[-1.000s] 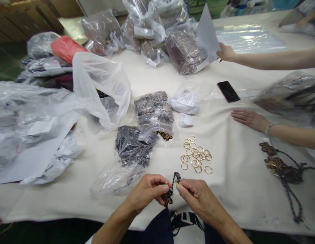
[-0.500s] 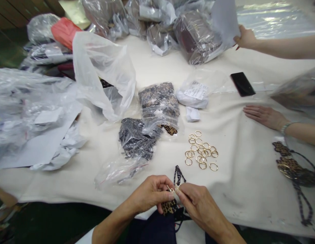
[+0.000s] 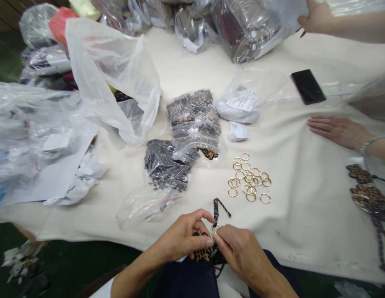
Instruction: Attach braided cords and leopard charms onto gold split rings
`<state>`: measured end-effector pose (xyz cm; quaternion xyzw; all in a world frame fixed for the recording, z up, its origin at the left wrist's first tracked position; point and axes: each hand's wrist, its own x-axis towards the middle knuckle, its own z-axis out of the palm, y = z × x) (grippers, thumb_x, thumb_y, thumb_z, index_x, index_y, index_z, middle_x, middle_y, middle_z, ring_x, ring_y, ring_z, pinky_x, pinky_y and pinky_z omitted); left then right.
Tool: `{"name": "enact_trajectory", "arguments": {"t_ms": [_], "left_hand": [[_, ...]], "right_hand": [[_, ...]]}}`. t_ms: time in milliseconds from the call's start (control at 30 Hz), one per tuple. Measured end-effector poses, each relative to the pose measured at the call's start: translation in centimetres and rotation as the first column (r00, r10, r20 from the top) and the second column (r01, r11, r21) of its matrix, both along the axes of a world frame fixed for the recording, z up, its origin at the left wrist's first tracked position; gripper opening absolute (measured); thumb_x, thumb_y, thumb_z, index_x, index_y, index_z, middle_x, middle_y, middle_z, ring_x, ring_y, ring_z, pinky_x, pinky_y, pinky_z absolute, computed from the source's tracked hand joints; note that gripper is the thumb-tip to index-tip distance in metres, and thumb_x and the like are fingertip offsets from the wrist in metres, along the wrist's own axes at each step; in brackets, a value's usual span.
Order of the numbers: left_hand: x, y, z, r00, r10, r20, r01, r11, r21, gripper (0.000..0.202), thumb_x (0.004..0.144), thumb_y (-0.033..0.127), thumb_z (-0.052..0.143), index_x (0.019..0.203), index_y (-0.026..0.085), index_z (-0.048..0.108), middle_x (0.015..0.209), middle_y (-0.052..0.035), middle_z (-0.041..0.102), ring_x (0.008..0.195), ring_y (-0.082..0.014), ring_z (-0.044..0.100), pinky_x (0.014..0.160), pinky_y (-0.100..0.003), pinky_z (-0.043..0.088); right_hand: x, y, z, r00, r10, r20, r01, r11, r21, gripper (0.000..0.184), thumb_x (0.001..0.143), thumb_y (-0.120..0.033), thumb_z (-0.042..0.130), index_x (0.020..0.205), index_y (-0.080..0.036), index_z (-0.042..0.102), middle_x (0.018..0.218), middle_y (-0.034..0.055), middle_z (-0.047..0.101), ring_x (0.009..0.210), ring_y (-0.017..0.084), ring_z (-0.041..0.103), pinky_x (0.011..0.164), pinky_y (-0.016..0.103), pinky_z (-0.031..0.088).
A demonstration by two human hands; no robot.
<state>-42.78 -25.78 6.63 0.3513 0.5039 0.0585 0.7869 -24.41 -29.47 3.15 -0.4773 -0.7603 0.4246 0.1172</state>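
Observation:
At the table's near edge, my left hand (image 3: 181,239) is closed on a leopard-print piece (image 3: 202,253), its index finger raised toward a gold ring (image 3: 214,229). My right hand (image 3: 240,246) pinches that ring between thumb and fingers. A dark patterned cord (image 3: 216,210) runs up from the ring, its thin end bent off to the right. Part of the ring and the leopard piece is hidden by my fingers. Just beyond, loose gold rings (image 3: 248,179) lie scattered on the cloth.
Bags of dark cords (image 3: 169,165) and leopard-print pieces (image 3: 194,118) lie mid-table. An open white plastic bag (image 3: 114,62) stands to their left. A phone (image 3: 308,86) is at right, near another person's hand (image 3: 340,129). Finished-looking leopard pieces with cords (image 3: 368,194) lie far right.
The cord above my hands has gone from a closed loop to a strand bent rightward. My left index finger has lifted toward the ring. The camera view has shifted somewhat.

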Motion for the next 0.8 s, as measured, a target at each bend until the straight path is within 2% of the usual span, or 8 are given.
{"name": "enact_trajectory", "arguments": {"t_ms": [200,333,633,800], "left_hand": [[0.29,0.32,-0.40,1.000,0.007,0.028,-0.007,1.000,-0.011,0.046,0.068,0.037,0.069,0.104,0.019,0.047,0.068,0.0036,0.054,0.050,-0.0062,0.044,0.037,-0.013,0.041],[0.28,0.22,-0.69,0.998,0.032,0.053,-0.030,0.999,-0.031,0.047,0.068,0.038,0.069,0.105,0.019,0.047,0.068,0.0038,0.052,0.049,-0.0057,0.043,0.037,-0.013,0.040],[-0.03,0.03,-0.71,0.996,0.060,0.073,-0.058,0.998,-0.031,0.047,0.068,0.036,0.069,0.106,0.018,0.047,0.065,0.0040,0.051,0.049,-0.0055,0.044,0.037,-0.011,0.040],[-0.04,-0.05,-0.72,0.994,0.066,0.089,-0.063,0.997,-0.034,0.045,0.068,0.034,0.068,0.104,0.017,0.047,0.066,0.0038,0.053,0.048,-0.0049,0.044,0.037,-0.012,0.041]], "right_hand": [[0.03,-0.18,-0.10,1.000,0.015,0.023,-0.021,0.961,0.274,0.031,0.094,-0.020,0.029,0.070,-0.021,0.047,0.059,-0.0002,0.052,0.048,0.014,0.049,0.048,0.027,0.025],[-0.11,-0.42,-0.16,1.000,0.008,0.027,-0.018,0.928,0.372,0.030,0.095,-0.019,0.026,0.073,-0.022,0.046,0.058,-0.0007,0.050,0.048,0.015,0.046,0.048,0.028,0.024],[0.36,-0.05,0.48,0.991,0.131,0.031,-0.132,0.907,0.400,0.029,0.094,-0.014,0.027,0.072,-0.020,0.045,0.060,-0.0009,0.049,0.052,0.014,0.046,0.049,0.028,0.023],[0.31,-0.06,0.67,0.990,0.142,0.003,-0.132,0.911,0.391,0.031,0.096,-0.017,0.025,0.073,-0.020,0.045,0.060,-0.0012,0.049,0.051,0.014,0.046,0.048,0.028,0.025]]}}
